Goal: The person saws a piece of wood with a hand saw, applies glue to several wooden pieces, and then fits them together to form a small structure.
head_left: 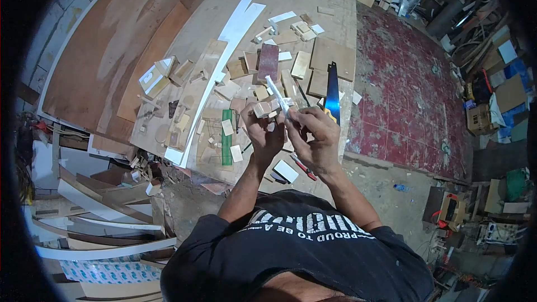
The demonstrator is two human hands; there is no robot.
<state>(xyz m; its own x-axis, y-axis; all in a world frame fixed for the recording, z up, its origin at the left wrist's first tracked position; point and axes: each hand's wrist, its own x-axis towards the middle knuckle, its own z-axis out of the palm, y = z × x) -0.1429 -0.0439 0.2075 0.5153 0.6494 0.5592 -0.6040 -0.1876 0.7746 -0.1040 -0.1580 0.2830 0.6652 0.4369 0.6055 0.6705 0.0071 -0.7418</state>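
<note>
Over the near part of the workbench, my left hand [264, 134] is closed on a small wooden block [262, 110], held up between thumb and fingers. My right hand [316, 137] pinches a slim white tube-like piece [274, 88] that slants up and to the left, its lower end hidden by the fingers. Both hands are close together, and the white piece passes right beside the block. Below them lie a green strip [226, 140] and several small wood offcuts. A dark red block [268, 61] stands just beyond the white piece.
A handsaw [332, 92] lies at the bench's right side, near flat boards [333, 59]. Long white strips [229, 36] run along the workbench [193, 19]. A red-handled tool [305, 169] lies near the front edge. Curved wooden parts [106, 212] are stacked at the lower left.
</note>
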